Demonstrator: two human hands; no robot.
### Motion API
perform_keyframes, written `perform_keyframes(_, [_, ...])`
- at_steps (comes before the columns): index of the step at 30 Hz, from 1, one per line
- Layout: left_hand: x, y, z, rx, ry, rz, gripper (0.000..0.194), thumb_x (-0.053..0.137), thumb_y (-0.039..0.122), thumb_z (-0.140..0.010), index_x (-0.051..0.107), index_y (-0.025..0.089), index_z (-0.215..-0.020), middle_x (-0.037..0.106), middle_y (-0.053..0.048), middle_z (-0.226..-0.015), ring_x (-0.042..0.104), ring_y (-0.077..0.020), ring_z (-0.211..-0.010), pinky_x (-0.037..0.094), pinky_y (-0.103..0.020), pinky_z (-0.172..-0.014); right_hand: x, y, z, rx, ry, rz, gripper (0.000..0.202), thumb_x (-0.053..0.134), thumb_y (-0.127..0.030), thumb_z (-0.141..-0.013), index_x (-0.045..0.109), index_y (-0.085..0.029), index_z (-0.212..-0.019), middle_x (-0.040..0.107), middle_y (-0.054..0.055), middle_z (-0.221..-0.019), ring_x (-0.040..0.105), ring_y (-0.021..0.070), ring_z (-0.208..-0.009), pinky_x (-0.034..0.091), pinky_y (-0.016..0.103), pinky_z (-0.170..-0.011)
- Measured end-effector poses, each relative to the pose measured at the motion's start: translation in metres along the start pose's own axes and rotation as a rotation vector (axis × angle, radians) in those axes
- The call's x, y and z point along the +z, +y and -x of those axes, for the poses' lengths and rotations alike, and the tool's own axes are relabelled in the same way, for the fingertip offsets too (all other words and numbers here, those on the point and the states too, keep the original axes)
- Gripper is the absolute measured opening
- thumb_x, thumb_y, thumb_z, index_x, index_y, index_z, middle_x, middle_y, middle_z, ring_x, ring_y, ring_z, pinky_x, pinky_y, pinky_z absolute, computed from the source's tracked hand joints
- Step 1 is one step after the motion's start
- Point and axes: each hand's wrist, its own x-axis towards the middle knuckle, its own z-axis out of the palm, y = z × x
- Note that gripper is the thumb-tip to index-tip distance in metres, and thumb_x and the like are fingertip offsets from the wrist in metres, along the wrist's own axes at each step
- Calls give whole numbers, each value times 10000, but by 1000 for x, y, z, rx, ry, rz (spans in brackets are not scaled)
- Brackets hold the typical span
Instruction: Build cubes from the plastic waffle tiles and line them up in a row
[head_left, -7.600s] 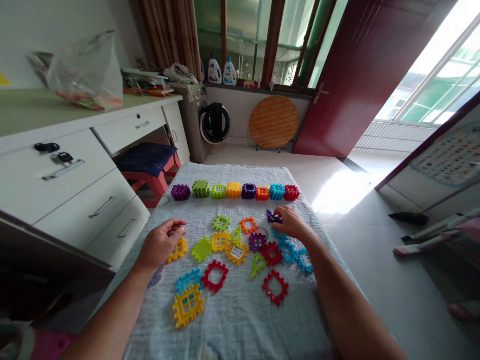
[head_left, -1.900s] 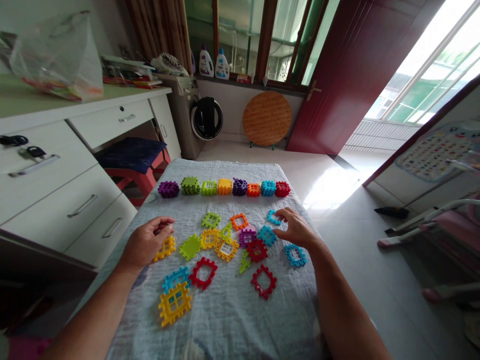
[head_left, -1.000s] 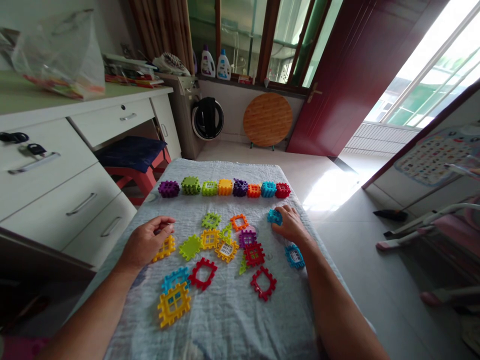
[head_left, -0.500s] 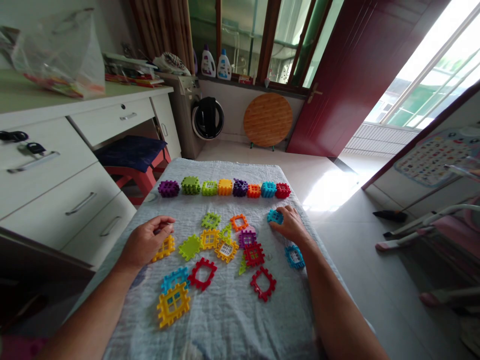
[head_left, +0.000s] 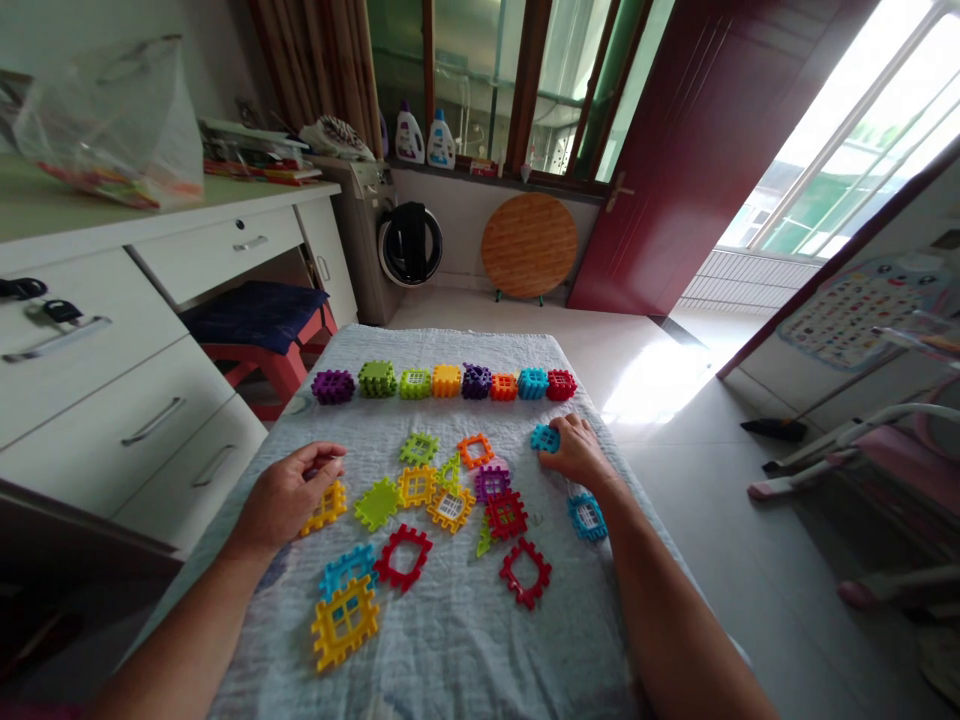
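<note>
On the right of the cloth, my right hand [head_left: 581,448] is closed on a blue interlocking block piece [head_left: 544,438] with notched edges. Nearer to me, a second blue piece with a white window grid [head_left: 587,517] lies beside my right forearm. Over on the left, my left hand [head_left: 289,490] is loosely bent, its fingers a little apart, partly covering a yellow window piece [head_left: 328,508]. Between the hands lie loose pieces: green [head_left: 379,503], yellow [head_left: 417,486], purple [head_left: 492,484], orange [head_left: 475,451] and red [head_left: 404,557]. A larger yellow window piece [head_left: 346,622] overlaps a blue one [head_left: 347,572].
Stacks of pieces sorted by colour, including a green stack [head_left: 377,379], form a row toward the far edge of the cloth-covered table [head_left: 450,680]. A red stool [head_left: 281,370] and white drawers [head_left: 154,420] stand at left, a pink chair [head_left: 892,465] at right.
The view has shifted slightly. My left fingers have loosened a little above the yellow piece. My right hand keeps the blue piece in nearly the same spot.
</note>
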Motion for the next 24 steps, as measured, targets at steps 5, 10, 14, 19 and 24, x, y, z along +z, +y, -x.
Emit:
perform_keyframes(5, [0,4,1,1,11,-10,326,563,461,-727,631,217,-932,704,-17,-753,684,-215,-754,550,-292,-674,-18,-3,-12,-81,17,47,493,690,-388,-617,601,-189,-1059,558,93,-1040,482,271,-981,361,361,-828])
perform_keyframes(10, [-1,4,2,1,15,-18,317,568,459,-722,631,220,-921,702,-13,-741,685,-213,-737,550,-288,-665,-50,0,-59,-153,170,-1,498,668,-383,-635,586,-225,-1101,536,80,-1101,458,272,-1031,358,393,-875])
perform_keyframes(14, [-2,3,2,-17,10,-22,338,565,469,-725,631,216,-941,707,-19,-761,683,-215,-733,555,-295,-666,-58,2,-101,-167,144,-12,494,666,-365,-632,601,-223,-1100,536,77,-1119,444,285,-1057,356,406,-903])
perform_keyframes(19, [-3,7,2,0,29,-13,335,568,474,-717,641,213,-914,707,-22,-743,681,-223,-725,561,-310,-659,-51,8,-127,-183,21,3,518,681,-319,-629,601,-213,-1129,526,85,-1167,437,288,-1082,364,398,-904])
perform_keyframes(24, [-3,10,2,0,35,-29,331,574,479,-716,648,219,-906,707,-19,-726,679,-216,-693,561,-301,-640,-48,13,-135,-210,-61,15,522,682,-303,-647,600,-227,-1157,512,95,-1198,438,285,-1096,373,383,-885])
